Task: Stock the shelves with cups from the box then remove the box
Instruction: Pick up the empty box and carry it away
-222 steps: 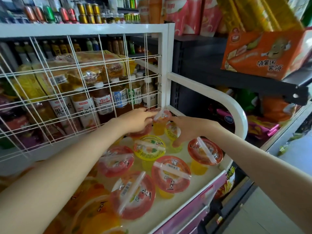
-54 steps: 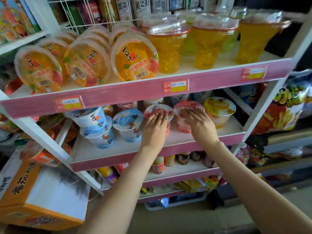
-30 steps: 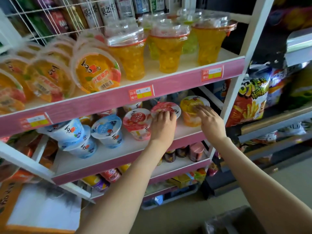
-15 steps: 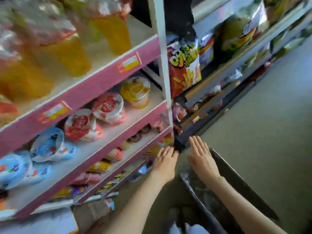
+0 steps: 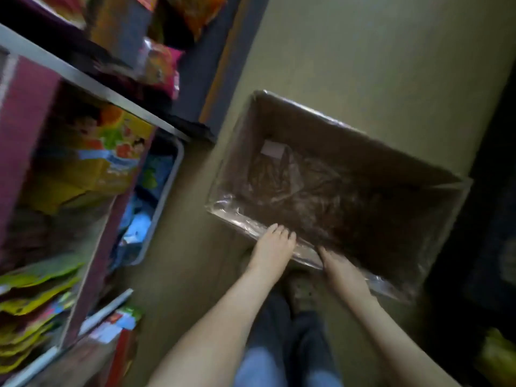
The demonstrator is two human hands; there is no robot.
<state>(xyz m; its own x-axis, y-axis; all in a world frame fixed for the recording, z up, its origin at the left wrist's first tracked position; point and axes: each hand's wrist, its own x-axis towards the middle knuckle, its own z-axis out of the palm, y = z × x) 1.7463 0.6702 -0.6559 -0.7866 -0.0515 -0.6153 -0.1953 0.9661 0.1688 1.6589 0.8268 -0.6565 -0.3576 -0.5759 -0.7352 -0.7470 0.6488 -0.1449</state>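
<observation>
A brown cardboard box (image 5: pixel 351 152) stands open on the floor in front of me, lined with clear crumpled plastic. I see no cups inside it, only the plastic and a small pale label. My left hand (image 5: pixel 272 248) rests on the box's near rim, fingers together over the edge. My right hand (image 5: pixel 339 268) lies on the same rim a little to the right, its fingertips reaching into the box. Whether either hand grips the rim is blurred. No cups show in this view.
The pink-edged shelf unit (image 5: pixel 28 113) with snack packets stands at the left. A grey bin (image 5: pixel 164 191) with blue items sits on the floor beside it. My legs and a shoe (image 5: pixel 301 291) are below the box. Beige floor (image 5: pixel 377 57) lies beyond.
My view swung down from the cup shelves to the floor. Both hands left the cups on the shelf and came down onto the near rim of the box.
</observation>
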